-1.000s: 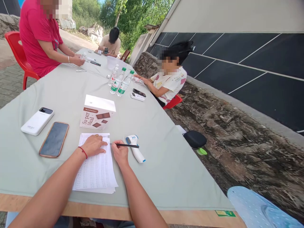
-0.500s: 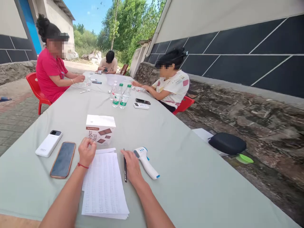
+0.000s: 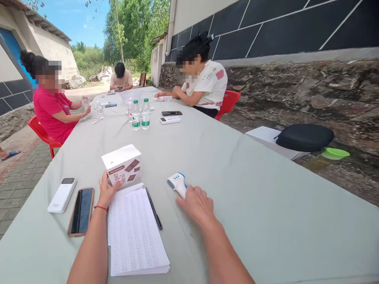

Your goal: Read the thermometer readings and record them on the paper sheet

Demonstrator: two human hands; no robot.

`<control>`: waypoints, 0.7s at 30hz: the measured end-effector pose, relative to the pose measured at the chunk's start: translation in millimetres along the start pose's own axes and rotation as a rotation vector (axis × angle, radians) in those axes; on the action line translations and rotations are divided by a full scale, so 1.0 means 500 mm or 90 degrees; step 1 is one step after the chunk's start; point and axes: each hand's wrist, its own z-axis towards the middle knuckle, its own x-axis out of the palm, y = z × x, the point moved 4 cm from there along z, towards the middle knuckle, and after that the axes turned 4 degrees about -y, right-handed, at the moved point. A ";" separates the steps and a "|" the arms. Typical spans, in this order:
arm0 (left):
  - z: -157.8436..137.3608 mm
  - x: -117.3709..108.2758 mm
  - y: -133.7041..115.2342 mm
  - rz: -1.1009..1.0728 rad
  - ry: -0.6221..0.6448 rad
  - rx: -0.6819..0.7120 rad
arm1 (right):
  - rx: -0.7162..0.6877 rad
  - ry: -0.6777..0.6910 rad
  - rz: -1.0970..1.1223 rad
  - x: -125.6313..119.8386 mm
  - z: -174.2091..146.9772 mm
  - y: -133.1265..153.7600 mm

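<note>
My left hand (image 3: 108, 190) grips the lower left corner of a white cardboard box (image 3: 133, 165), thumb across its printed front and fingers along its side. The box sits at a slant behind a stack of printed sheets (image 3: 134, 232). Wrapped over the handle of a white and blue infrared thermometer (image 3: 177, 184) is my right hand (image 3: 197, 203), which hides most of that handle. A black pen (image 3: 154, 208) lies along the right edge of the sheets, between my hands.
Left of the sheets lie a phone (image 3: 81, 212) and a white power bank (image 3: 62, 196). Two green-capped bottles (image 3: 140, 118) stand farther up the table, near another phone (image 3: 171, 113). Three people sit around the far part. A black case (image 3: 304, 137) is off to the right.
My right hand has left the pen and moved right onto the thermometer. My left hand has opened from a curl and taken the box's corner; the box has turned. The view has shifted right.
</note>
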 end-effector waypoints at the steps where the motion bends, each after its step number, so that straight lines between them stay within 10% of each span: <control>1: -0.001 -0.002 -0.004 -0.026 -0.019 -0.005 | 0.000 0.020 0.014 0.002 0.001 0.001; 9: -0.016 -0.035 -0.012 -0.171 -0.247 -0.007 | 0.007 0.006 0.549 -0.045 -0.042 0.114; 14: -0.023 -0.006 -0.027 -0.168 -0.137 -0.032 | -0.122 0.104 0.885 -0.066 -0.121 0.205; 21: -0.030 0.000 -0.061 -0.071 -0.103 0.010 | -0.126 0.160 0.974 -0.043 -0.125 0.246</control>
